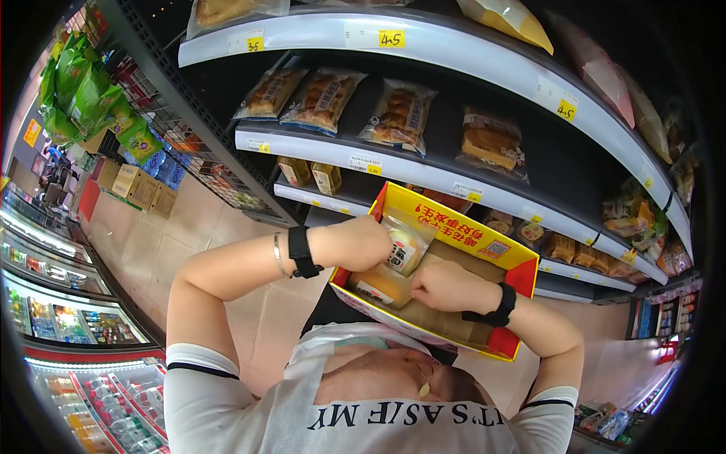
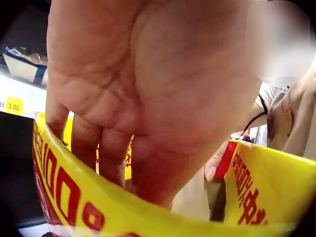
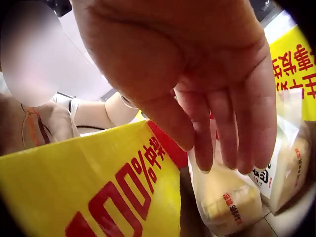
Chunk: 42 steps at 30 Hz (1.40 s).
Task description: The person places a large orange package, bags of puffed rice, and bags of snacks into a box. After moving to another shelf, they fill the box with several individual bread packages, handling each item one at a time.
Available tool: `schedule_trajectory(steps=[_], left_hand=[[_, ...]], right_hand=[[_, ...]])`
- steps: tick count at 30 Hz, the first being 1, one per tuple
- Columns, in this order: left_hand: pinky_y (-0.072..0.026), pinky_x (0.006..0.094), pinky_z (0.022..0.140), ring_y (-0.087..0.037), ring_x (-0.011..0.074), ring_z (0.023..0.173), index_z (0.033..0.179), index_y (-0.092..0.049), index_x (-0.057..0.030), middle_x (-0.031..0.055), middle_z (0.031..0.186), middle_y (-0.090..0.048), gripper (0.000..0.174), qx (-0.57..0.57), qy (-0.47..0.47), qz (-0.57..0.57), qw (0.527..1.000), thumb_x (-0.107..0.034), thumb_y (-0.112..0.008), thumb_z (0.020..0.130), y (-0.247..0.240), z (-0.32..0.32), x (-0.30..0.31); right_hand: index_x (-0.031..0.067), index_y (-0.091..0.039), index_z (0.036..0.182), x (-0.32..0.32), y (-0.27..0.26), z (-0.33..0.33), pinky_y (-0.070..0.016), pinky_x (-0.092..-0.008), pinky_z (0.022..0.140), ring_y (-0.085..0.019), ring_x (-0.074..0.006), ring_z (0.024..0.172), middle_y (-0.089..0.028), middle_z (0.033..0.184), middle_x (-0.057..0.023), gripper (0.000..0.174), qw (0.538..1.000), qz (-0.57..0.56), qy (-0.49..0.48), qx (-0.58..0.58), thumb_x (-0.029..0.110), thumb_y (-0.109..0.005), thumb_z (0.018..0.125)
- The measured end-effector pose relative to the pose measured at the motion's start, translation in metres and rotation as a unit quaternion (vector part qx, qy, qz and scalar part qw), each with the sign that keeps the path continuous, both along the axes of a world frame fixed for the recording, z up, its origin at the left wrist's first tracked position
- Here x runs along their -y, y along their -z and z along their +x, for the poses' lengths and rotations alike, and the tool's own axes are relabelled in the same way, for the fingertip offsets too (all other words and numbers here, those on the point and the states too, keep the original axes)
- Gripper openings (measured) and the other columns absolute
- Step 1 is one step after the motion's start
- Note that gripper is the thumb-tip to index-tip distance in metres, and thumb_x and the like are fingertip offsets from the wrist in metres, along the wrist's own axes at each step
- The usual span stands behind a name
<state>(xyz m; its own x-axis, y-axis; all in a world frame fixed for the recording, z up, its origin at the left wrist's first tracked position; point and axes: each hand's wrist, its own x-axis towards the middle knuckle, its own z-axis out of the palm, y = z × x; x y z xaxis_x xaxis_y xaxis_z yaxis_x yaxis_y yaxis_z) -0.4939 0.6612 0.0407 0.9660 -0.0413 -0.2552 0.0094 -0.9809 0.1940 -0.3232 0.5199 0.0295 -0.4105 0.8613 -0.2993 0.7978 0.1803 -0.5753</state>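
Observation:
A yellow and red cardboard box point(image 1: 454, 227) holds two bagged breads at its left end, a white-labelled one point(image 1: 405, 251) and a plainer one point(image 1: 382, 286). Over the box's left end, my left hand point(image 1: 357, 242) reaches down beside the labelled bread; its fingers point(image 2: 113, 153) point down behind the yellow wall, their tips hidden. My right hand point(image 1: 448, 286) is inside the box, just right of the breads. In the right wrist view its fingers point(image 3: 234, 128) hang nearly straight at a clear bread bag point(image 3: 232, 207); whether they touch it I cannot tell.
Shelves with price strips point(image 1: 302, 145) stand in front, carrying several bagged breads point(image 1: 399, 117). A wire rack point(image 1: 204, 155) and stacked cartons point(image 1: 136, 185) are at the left, with lit drink coolers point(image 1: 68, 318) nearer. Tiled floor point(image 1: 249, 303) shows below the box.

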Motion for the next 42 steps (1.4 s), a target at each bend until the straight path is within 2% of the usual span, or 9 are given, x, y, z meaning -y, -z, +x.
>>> schedule_trajectory(steps=[16,19,22,25,28,30,34,36,42], left_hand=[[-0.0464,0.0377,0.073,-0.06,0.0298,0.077,0.073,-0.063,-0.0054,0.0115,0.076,-0.062,0.013,-0.044,0.022,0.07,0.996,-0.019,-0.061,0.074,0.011,-0.006,0.006],[-0.0463,0.0406,0.075,-0.059,0.0324,0.083,0.096,-0.064,-0.0024,0.0149,0.084,-0.063,0.027,0.016,-0.004,-0.063,0.998,-0.019,-0.065,0.076,-0.022,-0.005,0.004],[-0.0465,0.0407,0.078,-0.059,0.0339,0.089,0.114,-0.06,-0.0043,0.0173,0.093,-0.064,0.039,0.015,-0.045,-0.118,0.992,-0.021,-0.065,0.079,-0.051,0.0,-0.001],[-0.0465,0.0399,0.081,-0.058,0.0351,0.093,0.119,-0.057,-0.0055,0.0189,0.1,-0.063,0.043,0.014,-0.048,-0.168,0.985,-0.023,-0.064,0.081,-0.068,0.006,-0.005],[-0.0463,0.039,0.083,-0.058,0.0351,0.095,0.12,-0.056,-0.0046,0.0191,0.104,-0.063,0.043,-0.013,-0.043,-0.182,0.982,-0.025,-0.064,0.083,-0.075,0.015,-0.003],[-0.0463,0.0369,0.084,-0.059,0.0342,0.098,0.119,-0.057,-0.0024,0.0188,0.106,-0.063,0.042,0.007,-0.039,-0.216,0.976,-0.026,-0.063,0.084,-0.078,0.024,-0.001],[-0.0464,0.0337,0.086,-0.061,0.0293,0.098,0.117,-0.057,-0.0003,0.0171,0.108,-0.063,0.041,0.023,-0.064,-0.262,0.963,-0.025,-0.064,0.085,-0.06,0.038,-0.011],[-0.0462,0.033,0.086,-0.061,0.0278,0.099,0.117,-0.057,-0.0003,0.0167,0.109,-0.063,0.041,0.022,-0.082,-0.265,0.961,-0.025,-0.064,0.085,-0.055,0.042,-0.015],[-0.0457,0.0312,0.088,-0.06,0.0217,0.103,0.118,-0.058,-0.001,0.014,0.11,-0.064,0.038,0.04,-0.116,-0.299,0.946,-0.023,-0.063,0.087,-0.05,0.046,-0.024]], right_hand=[[0.0078,-0.064,0.08,-0.013,-0.008,0.033,-0.0466,-0.0421,0.065,-0.061,-0.0315,0.075,-0.064,0.077,-0.0138,0.023,0.999,-0.031,-0.044,0.002,0.031,-0.062,0.082],[0.0049,-0.062,0.082,-0.012,-0.046,0.07,-0.0465,-0.0344,0.064,-0.06,-0.024,0.071,-0.062,0.075,-0.0117,0.017,0.988,0.091,0.121,0.009,0.022,-0.059,0.083],[0.0028,-0.059,0.085,-0.014,-0.058,0.116,-0.0474,-0.0307,0.062,-0.057,-0.017,0.067,-0.061,0.076,-0.008,0.015,0.919,0.224,0.32,-0.059,0.015,-0.065,0.079],[0.0007,-0.059,0.102,-0.019,-0.055,0.157,-0.0487,-0.0386,0.067,-0.063,-0.0304,0.077,-0.064,0.082,-0.014,0.039,0.826,0.337,0.447,0.069,0.03,-0.066,0.079],[-0.0009,-0.061,0.095,-0.028,-0.055,0.176,-0.0484,-0.0398,0.071,-0.062,-0.034,0.082,-0.064,0.083,-0.0164,0.041,0.814,0.245,0.517,0.097,0.038,-0.063,0.081],[-0.0023,-0.063,0.083,-0.041,-0.036,0.191,-0.0474,-0.0351,0.061,-0.062,-0.0269,0.067,-0.06,0.065,-0.0138,0.048,0.842,0.176,0.499,0.107,0.045,-0.059,0.084],[-0.0004,-0.065,0.076,-0.056,-0.031,0.203,-0.0489,-0.0384,0.067,-0.063,-0.0314,0.073,-0.065,0.075,-0.0163,0.05,0.827,0.116,0.546,0.072,0.048,-0.058,0.084],[-0.0004,-0.066,0.078,-0.06,-0.034,0.206,-0.0487,-0.0341,0.061,-0.061,-0.023,0.062,-0.063,0.068,-0.0116,0.051,0.837,-0.003,0.543,-0.072,0.05,-0.059,0.083],[0.0014,-0.065,0.08,-0.054,-0.032,0.2,-0.0428,-0.0265,0.053,-0.051,-0.0115,0.057,-0.058,0.068,-0.0034,0.036,0.887,0.06,0.45,-0.085,0.037,-0.065,0.083]])
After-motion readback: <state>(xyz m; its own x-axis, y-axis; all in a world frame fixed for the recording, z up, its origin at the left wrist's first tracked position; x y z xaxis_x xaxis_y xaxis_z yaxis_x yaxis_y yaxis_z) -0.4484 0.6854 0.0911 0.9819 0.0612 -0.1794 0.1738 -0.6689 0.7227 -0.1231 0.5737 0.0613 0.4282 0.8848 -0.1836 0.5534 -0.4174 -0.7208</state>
